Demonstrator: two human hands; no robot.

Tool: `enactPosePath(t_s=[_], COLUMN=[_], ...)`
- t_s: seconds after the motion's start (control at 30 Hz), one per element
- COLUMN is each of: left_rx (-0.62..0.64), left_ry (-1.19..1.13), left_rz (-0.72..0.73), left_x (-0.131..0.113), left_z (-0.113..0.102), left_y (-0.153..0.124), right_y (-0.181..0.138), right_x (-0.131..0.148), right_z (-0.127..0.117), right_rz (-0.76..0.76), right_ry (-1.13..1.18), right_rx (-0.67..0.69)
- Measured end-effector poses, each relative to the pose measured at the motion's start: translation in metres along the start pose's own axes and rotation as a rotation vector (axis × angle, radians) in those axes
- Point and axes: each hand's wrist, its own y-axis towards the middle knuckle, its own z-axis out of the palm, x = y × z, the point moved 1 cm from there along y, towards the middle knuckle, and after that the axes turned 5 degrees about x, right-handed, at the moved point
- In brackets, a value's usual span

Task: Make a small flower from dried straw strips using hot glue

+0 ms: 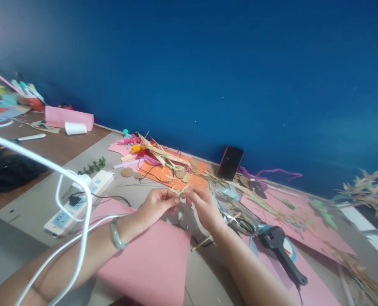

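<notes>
Blue wall backs a cluttered bench. At the dial's centre, between the left hand and right hand, is a strip, each grip pinched narrow on it. It could plausibly snap or slip if the hands pull unevenly, since it appears thin. It looks pale, straw-coloured, partly covered. Outward, a phone leans at two o'clock; a glue gun lies at four.

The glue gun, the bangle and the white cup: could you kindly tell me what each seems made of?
The glue gun looks like dark plastic, matt, with a moulded grip. The bangle is perhaps polished stone or glass, given its pale green sheen. The white cup seems paper or plastic, smooth-walled; blur leaves it open.
</notes>
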Motion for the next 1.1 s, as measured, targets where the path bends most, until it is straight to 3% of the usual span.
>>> enactPosePath(t_s=[0.37,0.67,1.1], left_rx=[0.032,-0.004,-0.024], left_ry=[-0.004,-0.104,-0.072], left_rz=[-0.022,-0.031,-0.028], left_x=[-0.0009,0.0,-0.0017], left_z=[0.0014,0.0022,0.0031], left_y=[-0.0017,0.0008,0.0006], right_y=[-0.0002,-0.0003,-0.0022], right_x=[0.0015,0.0009,0.0078], right_z=[0.0003,-0.0006,0.0038], right_rz=[-0.004,-0.009,0.039], right_ry=[0.047,0.062,0.049], right_rx=[0.007,-0.017,-0.032])
